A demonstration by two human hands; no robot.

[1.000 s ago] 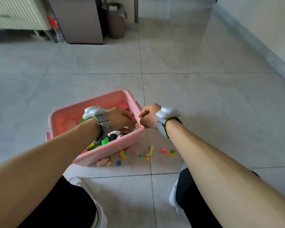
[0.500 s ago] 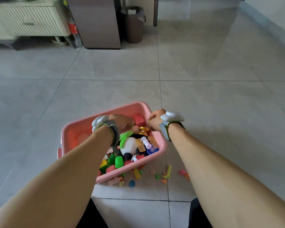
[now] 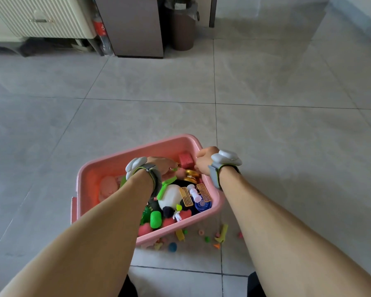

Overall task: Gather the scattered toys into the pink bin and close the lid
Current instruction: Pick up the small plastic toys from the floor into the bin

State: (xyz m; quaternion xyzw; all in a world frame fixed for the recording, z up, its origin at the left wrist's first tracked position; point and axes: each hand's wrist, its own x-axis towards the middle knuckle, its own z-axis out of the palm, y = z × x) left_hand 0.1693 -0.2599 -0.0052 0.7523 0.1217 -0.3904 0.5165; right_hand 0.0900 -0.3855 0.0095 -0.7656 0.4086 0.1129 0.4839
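A: Where does the pink bin sit, and what room is around it?

B: It sits on the grey tiled floor, turned at an angle, with no lid on it. Far and right of it the tiles lie open up to the brown cabinet, the dark waste bin beside it and the cream drawer unit at the far left. The near edge is the crowded one: small scattered toys lie on the floor just beside the bin's near wall, among them a yellow stick and a blue ball.

A: What is inside?

B: A heap of toys reaching about rim height: a black and white plush, a green capsule, a red block in the far right corner, a gold disc.

A: And the hands?

B: Both arms reach forward, each wrist wearing a white and grey band. The right hand has its fingers curled over the bin's right rim, gripping it. The left hand is down inside the bin over the toys, fingers bent around a small green piece; I cannot tell what that piece is.
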